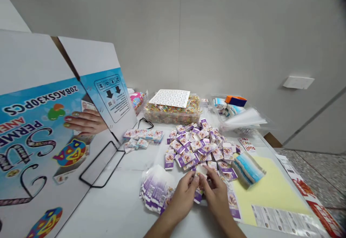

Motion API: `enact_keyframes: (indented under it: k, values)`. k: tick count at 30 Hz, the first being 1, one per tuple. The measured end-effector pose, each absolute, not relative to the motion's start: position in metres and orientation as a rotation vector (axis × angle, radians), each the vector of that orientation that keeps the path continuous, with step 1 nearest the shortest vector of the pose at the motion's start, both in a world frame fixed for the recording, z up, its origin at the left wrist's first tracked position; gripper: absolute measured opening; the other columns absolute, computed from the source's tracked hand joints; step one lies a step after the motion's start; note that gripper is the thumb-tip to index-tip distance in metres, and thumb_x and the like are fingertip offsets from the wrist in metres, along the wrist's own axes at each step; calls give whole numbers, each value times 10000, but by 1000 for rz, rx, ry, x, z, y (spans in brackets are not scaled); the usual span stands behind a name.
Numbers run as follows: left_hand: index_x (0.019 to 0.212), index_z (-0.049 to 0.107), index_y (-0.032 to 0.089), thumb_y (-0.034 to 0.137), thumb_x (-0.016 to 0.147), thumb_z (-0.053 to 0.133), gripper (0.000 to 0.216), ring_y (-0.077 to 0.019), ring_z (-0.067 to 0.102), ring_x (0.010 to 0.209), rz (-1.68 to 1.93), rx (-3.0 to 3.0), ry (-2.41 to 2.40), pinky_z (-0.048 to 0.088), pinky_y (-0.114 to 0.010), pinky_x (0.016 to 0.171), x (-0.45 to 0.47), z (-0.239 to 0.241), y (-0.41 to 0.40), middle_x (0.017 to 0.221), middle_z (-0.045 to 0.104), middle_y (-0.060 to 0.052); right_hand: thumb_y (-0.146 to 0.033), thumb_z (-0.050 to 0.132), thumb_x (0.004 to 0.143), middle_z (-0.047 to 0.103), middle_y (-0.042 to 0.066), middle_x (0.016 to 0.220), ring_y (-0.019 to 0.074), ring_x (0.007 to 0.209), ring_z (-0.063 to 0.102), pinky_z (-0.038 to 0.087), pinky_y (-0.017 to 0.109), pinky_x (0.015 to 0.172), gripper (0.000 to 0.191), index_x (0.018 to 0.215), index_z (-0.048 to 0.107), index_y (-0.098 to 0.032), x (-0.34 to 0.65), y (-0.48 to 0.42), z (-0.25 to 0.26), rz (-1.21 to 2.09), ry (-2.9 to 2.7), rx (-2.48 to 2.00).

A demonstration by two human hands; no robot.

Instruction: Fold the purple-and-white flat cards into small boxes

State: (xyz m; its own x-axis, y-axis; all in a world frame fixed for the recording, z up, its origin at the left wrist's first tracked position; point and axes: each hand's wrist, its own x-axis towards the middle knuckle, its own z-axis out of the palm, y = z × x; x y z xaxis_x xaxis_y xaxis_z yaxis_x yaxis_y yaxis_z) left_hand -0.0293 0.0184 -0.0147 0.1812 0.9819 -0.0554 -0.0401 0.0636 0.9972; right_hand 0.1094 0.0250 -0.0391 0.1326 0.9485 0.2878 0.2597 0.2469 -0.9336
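Note:
My left hand (pixel 183 193) and my right hand (pixel 216 191) are close together at the front of the table. Between their fingertips is a small purple-and-white cardboard box (pixel 201 170), its pale top flap standing up. Fingers cover much of its sides. Just beyond lies a heap of similar small boxes (pixel 196 146), many on their sides. Left of my left hand, a fanned stack of flat purple-and-white box blanks (pixel 156 189) rests on the white table. More printed card (pixel 234 203) lies flat beside my right hand.
At left stands a large printed carton (pixel 102 97) by a black wire frame (pixel 108 164). Behind the heap is a clear tub of glittery pieces (pixel 173 113) under a printed sheet. A plastic-wrapped blue bundle (pixel 248 169) lies on yellow paper (pixel 273 184). An orange-and-blue band (pixel 236 100) tops another tub.

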Motion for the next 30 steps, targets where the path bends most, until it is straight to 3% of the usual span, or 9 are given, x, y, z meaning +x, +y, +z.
enact_keyframes:
  k: [3,5,12,24,30]
  values:
    - [1075,671,158,596,940,469,501,-227,632,817,1049,1221,1145,517,-340,792,-32,-18,23,810,685,-55,-452,636,899,765,95,925,245,822,705,580,317,688,314,1040,781,-211,110,24,-31,805,-1433,-1175]
    - [1061,682,159,604,941,450,516,-232,635,816,1056,1253,1189,522,-344,796,-34,-19,24,807,692,-58,-458,640,894,769,101,964,261,881,710,591,334,732,295,986,796,-226,109,24,-28,843,-1451,-1143]
    - [1206,675,185,583,919,492,523,-279,607,1108,1030,1351,1393,464,-361,983,-35,-20,17,1164,709,-115,-511,715,816,716,54,752,188,588,644,544,257,508,330,908,732,-195,103,25,-34,1055,-1157,-1169]
    - [1270,670,194,553,910,549,523,-335,543,1261,1070,1335,1385,365,-455,1107,-35,-39,13,1310,660,-148,-487,712,821,719,64,788,221,748,693,581,297,703,290,799,725,-198,109,32,-36,947,-1193,-1107]
    - [1173,712,218,582,859,605,493,-327,594,1161,1170,1235,1407,441,-430,1038,-36,-44,15,1181,712,-118,-430,644,898,759,99,909,242,850,729,596,305,764,260,827,753,-204,108,29,-34,827,-1350,-1080]
